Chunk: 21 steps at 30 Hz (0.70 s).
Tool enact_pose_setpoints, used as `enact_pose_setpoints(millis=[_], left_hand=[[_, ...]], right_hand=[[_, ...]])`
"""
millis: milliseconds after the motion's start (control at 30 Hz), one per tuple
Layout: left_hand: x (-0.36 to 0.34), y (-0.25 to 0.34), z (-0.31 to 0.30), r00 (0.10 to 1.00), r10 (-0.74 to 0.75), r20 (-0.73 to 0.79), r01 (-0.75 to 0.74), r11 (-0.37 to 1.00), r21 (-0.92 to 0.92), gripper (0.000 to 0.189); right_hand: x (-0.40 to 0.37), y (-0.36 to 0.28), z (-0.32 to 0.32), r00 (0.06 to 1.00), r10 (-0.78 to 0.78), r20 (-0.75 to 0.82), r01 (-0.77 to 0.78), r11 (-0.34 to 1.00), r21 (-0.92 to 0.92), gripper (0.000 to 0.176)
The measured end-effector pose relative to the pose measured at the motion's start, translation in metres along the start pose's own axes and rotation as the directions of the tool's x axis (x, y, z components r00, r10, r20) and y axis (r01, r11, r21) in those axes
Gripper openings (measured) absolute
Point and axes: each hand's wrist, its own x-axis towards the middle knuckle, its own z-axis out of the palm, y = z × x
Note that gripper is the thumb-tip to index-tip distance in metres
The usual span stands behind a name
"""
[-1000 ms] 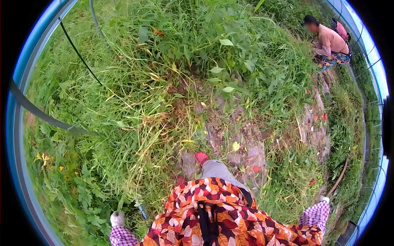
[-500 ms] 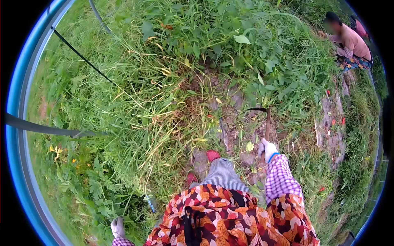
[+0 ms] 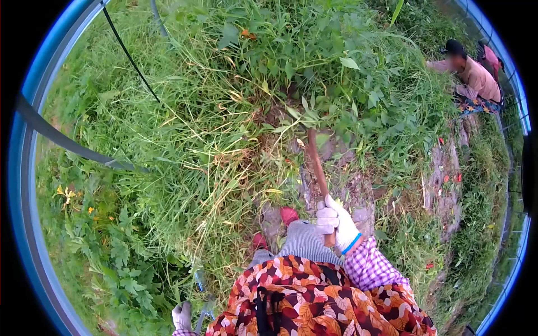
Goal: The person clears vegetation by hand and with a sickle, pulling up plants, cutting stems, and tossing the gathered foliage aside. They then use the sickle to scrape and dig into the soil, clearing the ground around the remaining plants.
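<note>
My right hand (image 3: 337,223), in a white glove with a blue cuff, is wrapped round the wooden handle (image 3: 317,165) of a sickle. Leaves of the green plants cover the blade end. At the bottom left, my left hand (image 3: 182,317), also gloved, rests at the edge of the green weeds (image 3: 162,269); its fingers are too small and partly hidden to make out. Cut, yellowing grass (image 3: 224,168) lies in front of my red shoes (image 3: 288,215).
A person (image 3: 476,81) in a dark cap crouches among plants at the upper right, with another partly visible behind. A blue frame (image 3: 28,224) curves along the left. A grey strap (image 3: 73,147) and a black cord (image 3: 126,50) cross the left side. Red bits lie on the right-hand path.
My right hand has moved left and nearer my body, and the sickle's blade has gone from bare ground into the leaves. My left hand has shifted slightly right and down.
</note>
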Motion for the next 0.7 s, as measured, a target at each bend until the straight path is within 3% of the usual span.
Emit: enact_pose_setpoints(millis=[33, 100, 167, 267, 333, 433, 533, 567, 667, 700], left_hand=[[0.009, -0.002, -0.002, 1.0, 0.003, 0.022, -0.004, 1.0, 0.015, 0.021], [0.016, 0.014, -0.005, 0.998, -0.028, 0.051, 0.024, 0.997, 0.077, 0.024], [0.037, 0.011, -0.009, 1.0, 0.008, 0.023, -0.009, 0.999, 0.044, 0.024], [0.055, 0.036, -0.014, 0.998, 0.046, 0.042, -0.052, 0.988, 0.144, 0.027], [0.083, 0.033, -0.021, 0.994, 0.09, 0.069, -0.1, 0.983, 0.155, 0.028], [0.093, 0.058, -0.02, 0.99, 0.123, 0.064, -0.135, 0.955, 0.265, 0.033], [0.093, 0.078, -0.014, 0.98, 0.191, 0.047, -0.196, 0.929, 0.314, 0.033], [0.085, 0.093, -0.012, 0.983, 0.175, 0.06, -0.184, 0.917, 0.355, 0.033], [0.087, 0.097, -0.019, 0.959, 0.282, 0.025, -0.265, 0.864, 0.428, 0.03], [0.085, 0.096, -0.022, 0.958, 0.286, 0.007, -0.268, 0.888, 0.373, 0.029]], right_hand=[[-0.016, 0.004, 0.01, 0.997, -0.077, 0.023, 0.078, 0.995, -0.068, 0.03], [-0.056, 0.016, 0.051, 0.967, -0.252, 0.032, 0.253, 0.967, -0.009, 0.031], [-0.096, 0.016, 0.07, 0.879, -0.457, 0.137, 0.464, 0.885, -0.026, 0.033], [-0.16, 0.0, 0.084, 0.582, -0.697, 0.419, 0.778, 0.628, -0.035, 0.036], [-0.199, -0.006, 0.093, 0.308, -0.825, 0.474, 0.945, 0.322, -0.054, 0.035], [-0.24, -0.022, 0.075, 0.018, -0.907, 0.42, 0.994, -0.031, -0.109, 0.028], [-0.243, -0.033, 0.041, -0.09, -0.973, 0.211, 0.983, -0.121, -0.138, 0.025], [-0.235, -0.034, 0.029, -0.152, -0.987, 0.041, 0.964, -0.158, -0.214, 0.027], [-0.221, -0.063, -0.049, 0.015, -0.979, -0.201, 0.988, 0.045, -0.147, 0.032], [-0.214, -0.071, -0.078, 0.136, -0.96, -0.246, 0.988, 0.148, -0.03, 0.035]])
